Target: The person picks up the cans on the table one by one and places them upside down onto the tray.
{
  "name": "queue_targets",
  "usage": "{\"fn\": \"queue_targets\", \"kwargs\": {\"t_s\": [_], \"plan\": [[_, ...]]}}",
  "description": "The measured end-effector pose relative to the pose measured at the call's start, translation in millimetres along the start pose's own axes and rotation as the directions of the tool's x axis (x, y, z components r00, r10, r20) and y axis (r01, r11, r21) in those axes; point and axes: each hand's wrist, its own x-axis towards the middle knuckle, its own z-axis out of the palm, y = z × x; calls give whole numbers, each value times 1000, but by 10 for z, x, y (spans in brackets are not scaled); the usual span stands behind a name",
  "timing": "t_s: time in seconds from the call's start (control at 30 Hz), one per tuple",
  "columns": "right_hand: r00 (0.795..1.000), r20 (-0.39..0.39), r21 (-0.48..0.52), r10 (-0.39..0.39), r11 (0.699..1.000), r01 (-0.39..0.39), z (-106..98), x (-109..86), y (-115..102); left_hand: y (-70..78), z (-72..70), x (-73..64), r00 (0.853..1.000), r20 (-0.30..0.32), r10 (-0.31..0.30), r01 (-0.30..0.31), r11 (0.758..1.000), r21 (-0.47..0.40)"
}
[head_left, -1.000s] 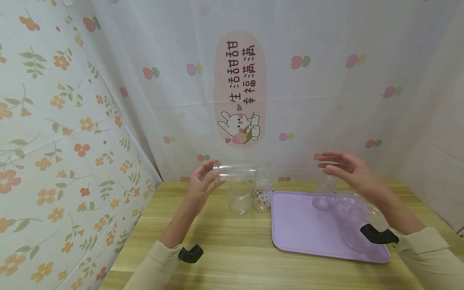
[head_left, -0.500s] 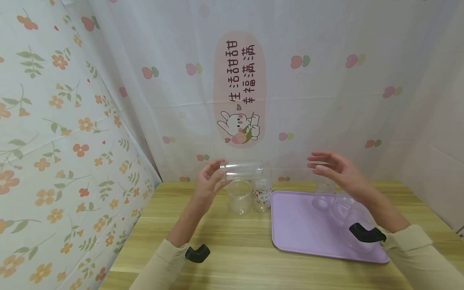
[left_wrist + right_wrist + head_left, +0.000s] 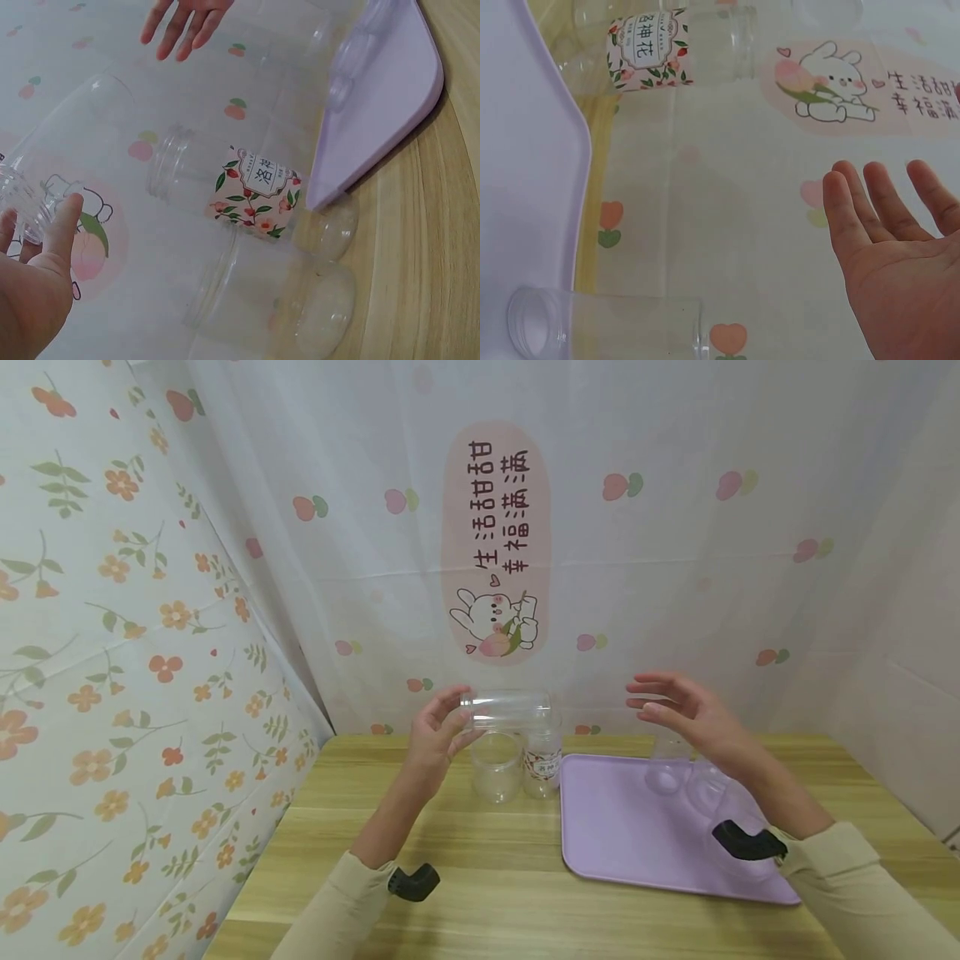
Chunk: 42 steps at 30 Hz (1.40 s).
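My left hand [image 3: 433, 735] grips a clear plastic jar [image 3: 513, 708] by its threaded neck and holds it sideways above the table. In the left wrist view, thumb and fingers close round the neck of this jar [image 3: 79, 124]. Below it stand two upright clear jars: a wide plain jar [image 3: 495, 777] and, at its right, a narrower jar [image 3: 542, 766] with a floral label. My right hand [image 3: 693, 717] hovers above the back of the purple tray [image 3: 615, 835], palm turned left, holding nothing. The right wrist view shows its spread fingers [image 3: 847, 210].
Several clear containers stand on the tray's right part, including a tall jar [image 3: 666, 768] at the back; my right forearm partly covers them. The wooden table [image 3: 465, 893] meets a patterned curtain [image 3: 615, 568] behind, and a flowered curtain [image 3: 135, 693] hangs at the left.
My left hand has moved right with the jar, bringing its base over the labelled jar. My right hand has drifted left, empty throughout.
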Motion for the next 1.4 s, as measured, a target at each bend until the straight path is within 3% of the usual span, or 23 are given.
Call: {"fn": "queue_targets", "kwargs": {"t_s": [0.23, 0.97, 1.4], "plan": [[1000, 4, 7, -17, 1000, 17, 14, -7, -3, -10, 4, 3, 1000, 28, 6, -6, 1000, 11], [999, 16, -35, 31, 999, -31, -74, -140, 30, -11, -90, -70, 1000, 2, -10, 10, 1000, 3], [998, 44, -17, 47, 999, -46, 117, -40, 28, -64, -13, -71, 1000, 3, -11, 11, 1000, 12]]}}
